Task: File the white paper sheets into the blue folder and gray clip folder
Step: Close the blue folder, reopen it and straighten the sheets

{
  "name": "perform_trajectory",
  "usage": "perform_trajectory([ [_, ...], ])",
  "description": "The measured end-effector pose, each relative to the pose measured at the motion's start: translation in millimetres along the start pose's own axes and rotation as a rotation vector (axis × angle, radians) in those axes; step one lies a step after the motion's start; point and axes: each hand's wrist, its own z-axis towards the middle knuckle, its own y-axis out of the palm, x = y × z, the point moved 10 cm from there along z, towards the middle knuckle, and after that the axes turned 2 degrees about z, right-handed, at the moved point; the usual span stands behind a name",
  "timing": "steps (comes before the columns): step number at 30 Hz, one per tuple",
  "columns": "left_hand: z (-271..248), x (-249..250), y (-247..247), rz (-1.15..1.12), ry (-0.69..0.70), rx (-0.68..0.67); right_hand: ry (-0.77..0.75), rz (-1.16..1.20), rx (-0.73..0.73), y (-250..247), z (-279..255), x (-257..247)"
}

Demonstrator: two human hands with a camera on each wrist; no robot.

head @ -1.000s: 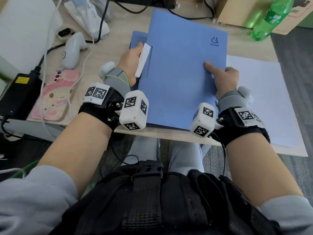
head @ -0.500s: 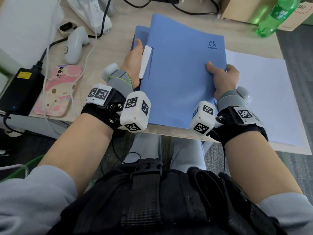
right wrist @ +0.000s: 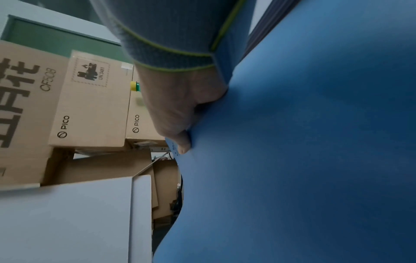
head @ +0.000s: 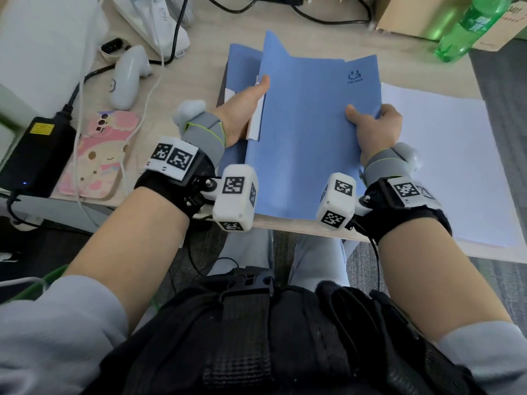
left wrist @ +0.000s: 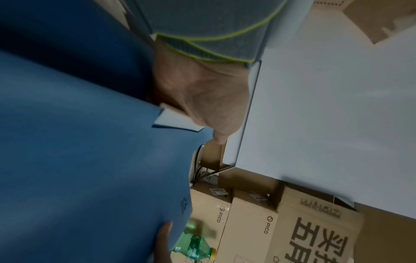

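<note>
The blue folder lies closed on the desk in front of me, its cover bowed upward. My left hand grips its left edge by the white spine strip, thumb on top and fingers hidden beneath. My right hand pinches the right edge, thumb on the cover. In the left wrist view the left hand sits against the folder. In the right wrist view the right hand squeezes the folder. White paper sheets lie flat to the right. Another blue sheet shows underneath; I cannot make out a gray clip folder.
A green bottle and a cardboard box stand at the back right. To the left lie a pink phone, a black power adapter, a white controller and cables. The desk's front edge runs under my wrists.
My right hand went from pressing flat on the cover to pinching its right edge. The folder's cover has bowed up, and my left thumb has slid further along the spine.
</note>
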Motion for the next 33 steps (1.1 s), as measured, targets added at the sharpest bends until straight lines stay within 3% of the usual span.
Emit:
perform_trajectory([
  [2, -1.6, -2.3, -8.2, 0.036, -0.028, 0.081, 0.01, -0.003, 0.01, -3.2, 1.6, 1.4],
  [7, -5.8, -3.2, -3.5, 0.138, -0.043, 0.128, 0.006, -0.021, -0.003, -1.3, 0.9, 4.1],
  [12, -9.4, -0.1, -4.3, -0.11, 0.016, -0.007, 0.104, -0.058, -0.006, -7.0, -1.3, 17.8],
  [19, -17.4, -5.1, -15.0, -0.234, 0.02, -0.01, 0.134, -0.019, 0.012, -9.5, -4.5, 14.1],
  [33, -21.7, -15.0, -7.9, -0.393, 0.032, -0.003, 0.046, 0.112, -0.011, -5.3, -9.7, 7.8],
])
